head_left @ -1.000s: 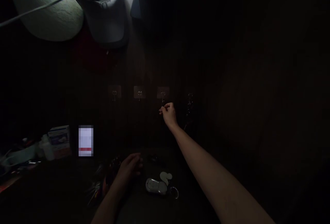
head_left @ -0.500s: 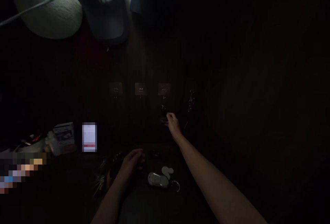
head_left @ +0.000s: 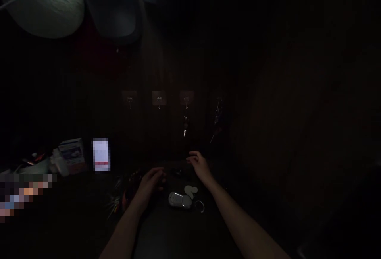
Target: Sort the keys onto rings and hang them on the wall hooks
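Observation:
My right hand [head_left: 200, 167] is low in front of the wall, its fingers apart and nothing seen in them. Above it a key [head_left: 185, 132] hangs under the third wall hook [head_left: 186, 100]. A set of keys [head_left: 217, 118] hangs from the rightmost hook. My left hand [head_left: 152, 180] rests low over the dark surface, fingers loosely bent and parted, holding nothing I can see. Between the hands lie a silver fob [head_left: 179, 200] with a metal ring and a pale rounded tag [head_left: 191, 191]. A small dark object [head_left: 177, 172] sits behind them, too dim to name.
Two more hooks [head_left: 159, 99] are on the wall to the left. A bunch of keys [head_left: 114, 205] lies beside my left forearm. Farther left stand a box [head_left: 72, 155], a white bottle [head_left: 59, 163] and a blurred bright panel [head_left: 101, 154]. Caps [head_left: 110, 12] hang at upper left.
My right hand has come down from below the third hook and its fingers have parted. The key now hangs there in plain sight. My left hand has barely moved.

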The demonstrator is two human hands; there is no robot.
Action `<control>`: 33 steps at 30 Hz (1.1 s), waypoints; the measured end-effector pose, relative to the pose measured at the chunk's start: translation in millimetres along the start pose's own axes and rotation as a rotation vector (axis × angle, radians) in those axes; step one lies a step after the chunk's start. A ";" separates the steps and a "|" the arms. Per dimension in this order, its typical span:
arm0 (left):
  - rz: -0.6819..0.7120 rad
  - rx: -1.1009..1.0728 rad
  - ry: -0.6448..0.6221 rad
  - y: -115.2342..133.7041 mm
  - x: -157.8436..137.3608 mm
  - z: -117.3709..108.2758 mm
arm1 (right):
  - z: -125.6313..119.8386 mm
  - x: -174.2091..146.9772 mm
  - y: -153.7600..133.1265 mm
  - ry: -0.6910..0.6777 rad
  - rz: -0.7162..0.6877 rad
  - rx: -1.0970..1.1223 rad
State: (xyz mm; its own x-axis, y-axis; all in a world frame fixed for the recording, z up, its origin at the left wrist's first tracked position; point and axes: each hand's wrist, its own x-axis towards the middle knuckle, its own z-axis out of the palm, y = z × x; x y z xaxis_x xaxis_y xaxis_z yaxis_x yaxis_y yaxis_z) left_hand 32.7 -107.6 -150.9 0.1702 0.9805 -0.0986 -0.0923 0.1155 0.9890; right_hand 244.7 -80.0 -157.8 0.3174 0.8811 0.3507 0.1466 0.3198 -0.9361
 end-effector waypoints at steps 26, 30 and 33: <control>0.704 0.885 -0.085 -40.1 23.0 -4.0 | -8.4 -38.4 8.7 -0.257 -0.166 -0.740; 0.738 0.868 -0.099 -40.3 22.8 -3.5 | -5.1 -40.8 7.5 -0.312 -0.186 -0.705; 0.762 0.850 -0.092 -41.7 23.0 -3.4 | -1.7 -43.6 4.7 -0.359 -0.199 -0.672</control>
State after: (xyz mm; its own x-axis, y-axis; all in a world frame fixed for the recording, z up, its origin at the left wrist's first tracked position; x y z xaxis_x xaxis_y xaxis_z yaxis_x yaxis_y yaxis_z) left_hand 37.2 -89.4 -194.7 0.4285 0.7301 0.5324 0.4848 -0.6829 0.5465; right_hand 233.2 -117.6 -177.4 -0.0797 0.9246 0.3724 0.7404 0.3050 -0.5990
